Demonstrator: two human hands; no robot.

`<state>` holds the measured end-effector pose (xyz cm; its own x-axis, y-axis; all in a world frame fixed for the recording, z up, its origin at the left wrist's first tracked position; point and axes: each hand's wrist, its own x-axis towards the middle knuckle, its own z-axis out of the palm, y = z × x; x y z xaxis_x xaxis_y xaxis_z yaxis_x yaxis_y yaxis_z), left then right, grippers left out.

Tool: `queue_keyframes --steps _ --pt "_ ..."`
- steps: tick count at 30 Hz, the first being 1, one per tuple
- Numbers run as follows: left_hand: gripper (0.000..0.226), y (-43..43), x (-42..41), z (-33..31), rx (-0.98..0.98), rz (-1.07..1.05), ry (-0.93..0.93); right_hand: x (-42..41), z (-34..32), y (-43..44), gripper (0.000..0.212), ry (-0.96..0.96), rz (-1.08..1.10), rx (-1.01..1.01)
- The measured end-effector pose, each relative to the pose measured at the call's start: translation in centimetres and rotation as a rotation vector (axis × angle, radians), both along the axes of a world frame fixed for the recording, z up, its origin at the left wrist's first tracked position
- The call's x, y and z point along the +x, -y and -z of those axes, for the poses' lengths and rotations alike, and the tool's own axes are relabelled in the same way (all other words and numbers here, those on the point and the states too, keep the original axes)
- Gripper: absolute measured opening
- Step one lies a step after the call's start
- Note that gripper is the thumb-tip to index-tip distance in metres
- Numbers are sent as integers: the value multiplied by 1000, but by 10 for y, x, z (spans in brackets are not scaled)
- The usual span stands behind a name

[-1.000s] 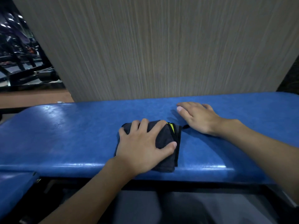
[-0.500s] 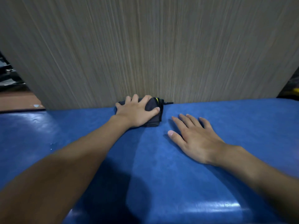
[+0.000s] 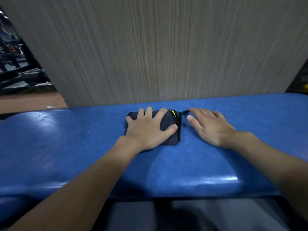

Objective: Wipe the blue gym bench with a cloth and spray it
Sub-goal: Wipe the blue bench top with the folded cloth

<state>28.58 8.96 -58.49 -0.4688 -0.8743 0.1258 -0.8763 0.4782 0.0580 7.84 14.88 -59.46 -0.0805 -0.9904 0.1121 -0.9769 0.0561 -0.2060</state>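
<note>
I am judging the wiping step to be in hand: my left hand (image 3: 148,130) is pressing a folded dark cloth (image 3: 168,125) flat onto the blue bench (image 3: 66,147), toward the far edge of the pad and roughly midway along it. The fingers (image 3: 149,111) of that hand are lying spread and extended over the cloth, pinning it down rather than curling around it. My right hand (image 3: 210,127) is resting palm-down on the bare pad just beside the cloth, fingers open and holding nothing. No spray bottle is showing in this view, so I am treating the spraying as not verifiable from here.

The next move, in my judgement, is calling for steady downward pressure while the cloth is drawn across unwiped areas, with the right hand bracing.

The pad is looking like glossy padded vinyl with rounded edges and a faint grain; 1 yellow mark and a black trim are showing on the soft, thick cloth. Behind it a matte panel (image 3: 166,55) with vertical streaks is standing.
</note>
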Motion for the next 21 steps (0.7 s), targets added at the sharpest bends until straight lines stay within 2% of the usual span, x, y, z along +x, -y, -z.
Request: queue_keyframes --steps 11,16,21 --pt "73 -103 41 3 -116 15 26 0 -2 -5 58 33 -26 -20" --pt "72 -93 36 5 -129 18 -40 -1 -5 0 57 24 -42 -37" --pt "73 -43 24 6 -88 -6 -45 7 -8 7 53 121 -54 -56"
